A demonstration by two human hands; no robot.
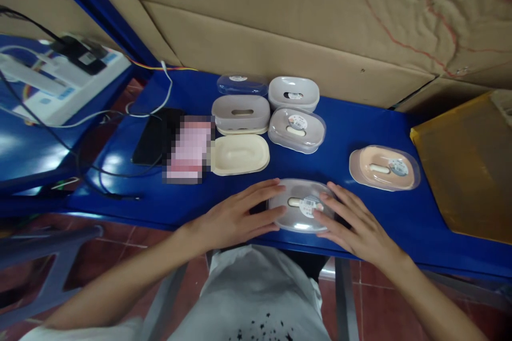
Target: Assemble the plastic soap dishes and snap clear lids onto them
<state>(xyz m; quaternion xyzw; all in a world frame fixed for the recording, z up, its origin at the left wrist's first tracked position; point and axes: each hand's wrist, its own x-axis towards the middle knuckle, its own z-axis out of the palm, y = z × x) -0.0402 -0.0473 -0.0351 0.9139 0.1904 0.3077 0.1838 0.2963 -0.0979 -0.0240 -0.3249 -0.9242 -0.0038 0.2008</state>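
A lidded soap box (296, 221) with a clear cover and a round label sits near the table's front edge. My left hand (236, 217) holds its left side with the fingers along the rim. At the other end, my right hand (356, 224) grips the right side, some fingers resting over the lid. Beyond them are a cream soap tray (240, 155), a grey soap box (242, 112) without a lid, a covered soap box (296, 130), a grey soap tray (294, 93) and a loose clear lid (242, 85). A peach soap box (384, 168) with a clear lid is to the right.
A pink pixelated patch (188, 149) overlaps a dark flat object (156, 138) at left. Cables trail from a power strip (68, 90). Yellow-taped carton (472, 165) stands at right, against a cardboard wall (280, 16) behind the blue table (340, 128).
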